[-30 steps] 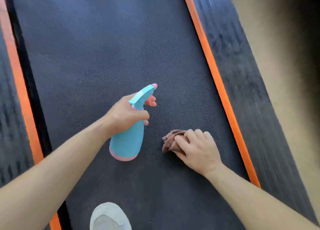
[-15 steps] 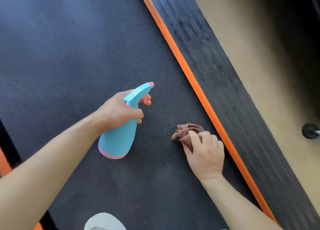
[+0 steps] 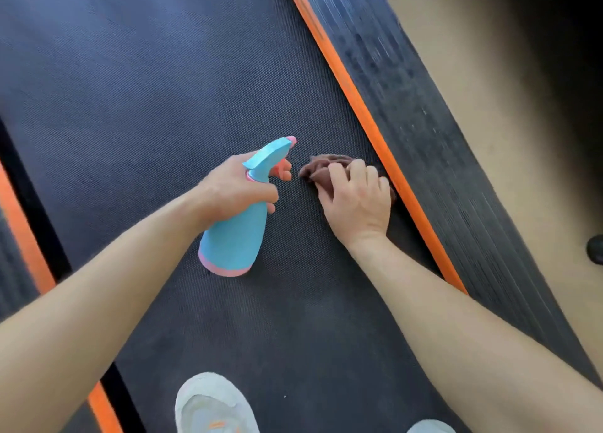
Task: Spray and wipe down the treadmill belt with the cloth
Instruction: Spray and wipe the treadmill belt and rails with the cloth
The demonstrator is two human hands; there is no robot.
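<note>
Dark treadmill belt under me, orange strip at its edge. My right hand, fingers together and bent over the bunched cloth, presses it down beside that strip; my left hand wraps the spray bottle. Firm, overlapping strokes should serve best

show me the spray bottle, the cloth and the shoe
spray bottle (image 3: 233, 237), head view, blue body near its base
cloth (image 3: 314, 169), head view, bunched left edge
shoe (image 3: 212, 405), head view, pale toe
</note>
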